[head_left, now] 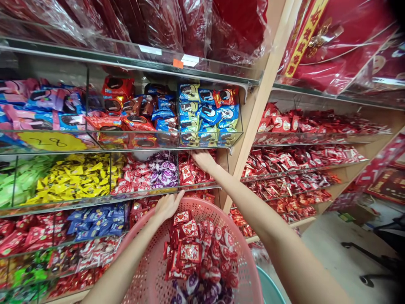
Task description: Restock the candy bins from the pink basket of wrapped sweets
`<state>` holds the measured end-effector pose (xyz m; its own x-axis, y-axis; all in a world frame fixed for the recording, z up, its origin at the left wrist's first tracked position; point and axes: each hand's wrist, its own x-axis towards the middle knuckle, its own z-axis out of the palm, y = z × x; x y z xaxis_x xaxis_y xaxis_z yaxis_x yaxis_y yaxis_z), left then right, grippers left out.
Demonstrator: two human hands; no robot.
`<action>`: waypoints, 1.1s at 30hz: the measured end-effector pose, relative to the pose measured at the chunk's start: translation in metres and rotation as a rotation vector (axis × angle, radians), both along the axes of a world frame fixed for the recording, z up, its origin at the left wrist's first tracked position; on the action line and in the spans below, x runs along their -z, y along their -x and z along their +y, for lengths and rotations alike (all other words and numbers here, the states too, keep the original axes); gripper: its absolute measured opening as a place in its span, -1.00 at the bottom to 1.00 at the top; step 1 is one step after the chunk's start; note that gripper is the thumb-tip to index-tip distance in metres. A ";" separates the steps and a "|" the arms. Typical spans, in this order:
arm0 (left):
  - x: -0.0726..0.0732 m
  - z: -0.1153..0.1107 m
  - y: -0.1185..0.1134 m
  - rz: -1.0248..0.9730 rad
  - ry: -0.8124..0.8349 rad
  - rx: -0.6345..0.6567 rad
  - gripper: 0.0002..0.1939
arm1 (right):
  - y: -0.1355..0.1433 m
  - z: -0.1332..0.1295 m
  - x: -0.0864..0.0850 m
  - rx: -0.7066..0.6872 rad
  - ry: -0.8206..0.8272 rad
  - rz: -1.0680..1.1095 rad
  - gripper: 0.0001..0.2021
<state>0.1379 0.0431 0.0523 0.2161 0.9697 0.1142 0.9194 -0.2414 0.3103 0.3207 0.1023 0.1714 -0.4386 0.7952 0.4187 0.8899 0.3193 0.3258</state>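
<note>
My left hand (168, 207) grips the far rim of a pink perforated plastic basket (249, 257), its fingers hooked over the edge. Red square candy packets (190, 252), red-and-white wrapped candies (215, 272) and purple wrapped candies (193, 283) lie inside the basket. My right hand (204, 160) reaches into the shelf compartment just beyond, over a pile of red candy packets (187, 173). Its fingertips are lost among the packets and under the shelf above, so whether they hold any is hidden.
Purple candies (164, 169) and yellow candies (79, 179) fill neighbouring compartments behind a clear front lip. Above are snack packs (209, 113) and a yellow price tag (52, 141). A wooden upright (253, 122) stands right of my hand. A teal basket (268, 287) shows below.
</note>
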 end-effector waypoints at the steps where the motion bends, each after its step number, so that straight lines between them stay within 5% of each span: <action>1: 0.000 0.000 0.000 0.002 0.002 -0.005 -0.17 | -0.002 -0.004 0.000 -0.005 -0.019 0.000 -0.60; 11: -0.001 -0.001 -0.002 0.009 0.002 -0.014 -0.15 | -0.017 -0.053 0.018 -0.112 -0.164 0.091 -0.71; 17: 0.002 0.001 -0.002 -0.009 0.009 0.009 -0.20 | -0.007 -0.122 0.058 -0.287 -0.198 0.763 -0.73; 21: 0.001 0.001 -0.002 -0.012 0.021 0.017 -0.21 | 0.012 -0.144 0.093 -0.219 0.067 1.346 -0.76; 25: -0.001 -0.001 -0.003 -0.003 0.022 -0.013 -0.18 | 0.019 -0.136 0.127 -0.140 0.477 1.829 -0.72; 29: -0.002 -0.002 -0.003 0.002 0.016 -0.015 -0.16 | 0.018 -0.122 0.150 -0.003 0.706 1.875 -0.70; 33: -0.001 0.000 -0.003 0.007 0.017 -0.003 -0.17 | 0.024 -0.113 0.158 0.026 0.652 1.788 -0.72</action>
